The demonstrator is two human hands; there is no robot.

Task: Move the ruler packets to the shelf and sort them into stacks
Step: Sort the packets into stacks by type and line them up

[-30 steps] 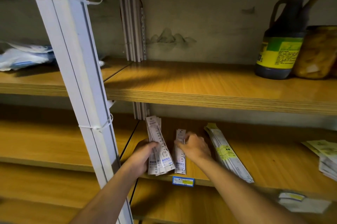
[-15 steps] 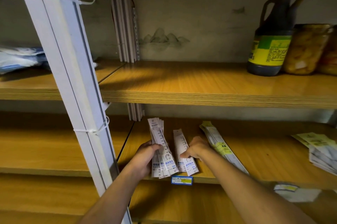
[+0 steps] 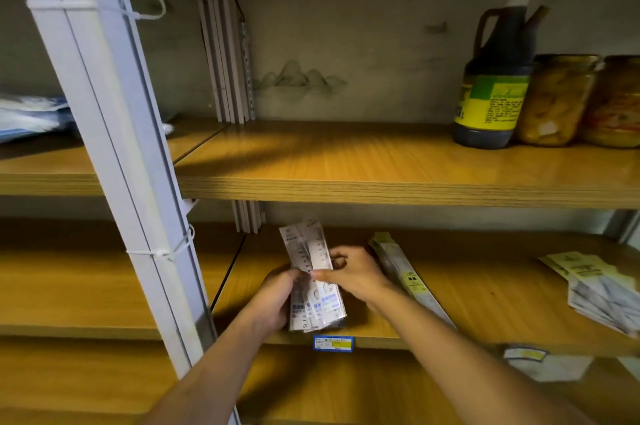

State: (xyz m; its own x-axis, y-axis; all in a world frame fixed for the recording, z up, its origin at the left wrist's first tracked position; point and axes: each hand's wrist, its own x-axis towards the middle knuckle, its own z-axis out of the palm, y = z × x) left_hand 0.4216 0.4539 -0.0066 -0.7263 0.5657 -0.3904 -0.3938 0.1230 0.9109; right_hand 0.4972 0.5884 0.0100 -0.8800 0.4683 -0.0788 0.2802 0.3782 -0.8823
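1. Down at the front edge of the middle shelf point(image 3: 485, 289) there's a blue price tag point(image 3: 333, 343), right under my hands.
2. My left hand point(image 3: 277, 300) grips the bundle of ruler packets point(image 3: 313, 281) from its left side, fingers curled around the edge, packets fanned a little and standing up off the shelf board.
3. My right hand point(image 3: 356, 272) comes in from the other side, thumb and fingertips pinching the front packet about halfway up.
4. Just beside my right wrist, a second stack of long packets point(image 3: 405, 272) with yellow labels lies flat on the same shelf, angled toward the back.
5. Well off to the right, another loose stack of yellow-topped packets point(image 3: 602, 289) sits on that shelf near the frame's edge.
6. One level up, on the upper shelf point(image 3: 346, 161), a dark sauce bottle point(image 3: 495, 78) with a green and yellow label stands at the right, touching a jar of preserves point(image 3: 557, 99), with a second jar point(image 3: 616, 102) beside it.
7. Far left, behind the white upright post point(image 3: 114, 134), a blue and white plastic bag point(image 3: 31, 116) rests on the neighbouring shelf.
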